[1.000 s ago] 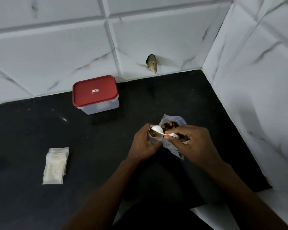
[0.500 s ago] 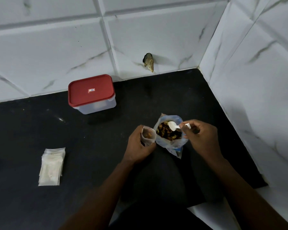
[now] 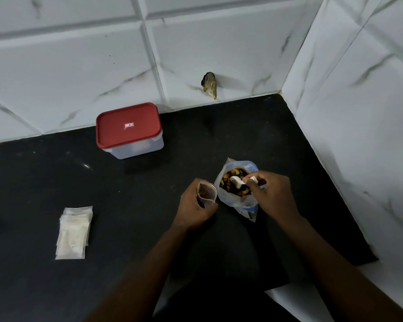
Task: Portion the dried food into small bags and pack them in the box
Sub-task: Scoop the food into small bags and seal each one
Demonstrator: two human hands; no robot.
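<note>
My left hand (image 3: 194, 206) grips a small clear bag (image 3: 206, 191) held upright and open, with a little dried food at its bottom. Just to its right stands the large open plastic bag (image 3: 239, 201) of brown dried food (image 3: 230, 183). My right hand (image 3: 273, 194) pinches the handle of a white spoon (image 3: 236, 181) whose bowl is dipped into that food. A clear box with a red lid (image 3: 128, 130), shut, stands at the back left. A stack of empty small bags (image 3: 74, 232) lies flat at the left.
The black countertop (image 3: 130, 217) ends at white tiled walls behind and on the right (image 3: 358, 135). A dark stub (image 3: 210, 84) sticks out of the back wall. The counter's front edge drops off at the lower right.
The spoon was over the small bag a second ago; my right hand has carried it right and lowered it into the large bag. My left hand has kept holding the small bag.
</note>
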